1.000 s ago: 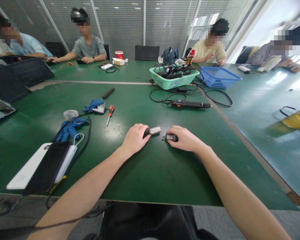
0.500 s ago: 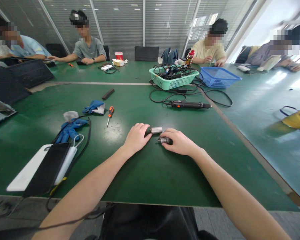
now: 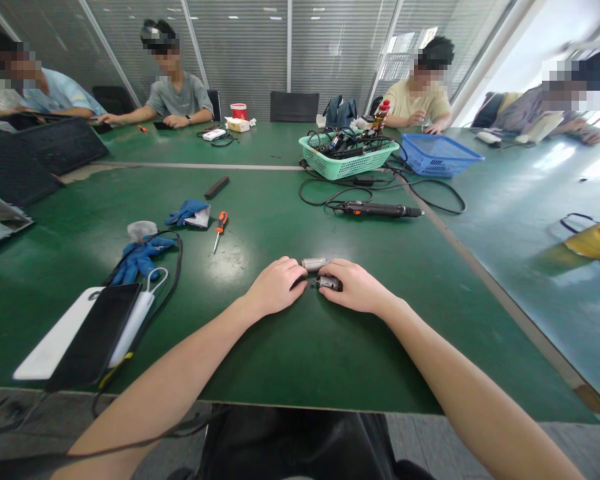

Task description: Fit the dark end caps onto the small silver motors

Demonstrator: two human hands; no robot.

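Note:
My left hand (image 3: 276, 287) and my right hand (image 3: 355, 287) rest close together on the green workbench top (image 3: 300, 353). A short silver metal cylinder (image 3: 314, 264) lies just beyond the left fingers, and its near end seems to be tucked under them. My right fingers curl over a small dark metal part (image 3: 329, 283), possibly a motor, with part of it hidden. The two pieces sit side by side, nearly touching.
An orange-handled screwdriver (image 3: 221, 230), blue gloves (image 3: 141, 256) and a phone on a white power bank (image 3: 93, 337) lie to the left. Ahead are an electric screwdriver (image 3: 380, 211), cables, a green basket (image 3: 347, 155) and a blue basket (image 3: 437, 155). Co-workers sit around the far side.
My hands have drawn closer together. The dark part in my right hand has moved left, and the silver cylinder now sits nearer to it, with its dark end no longer visible.

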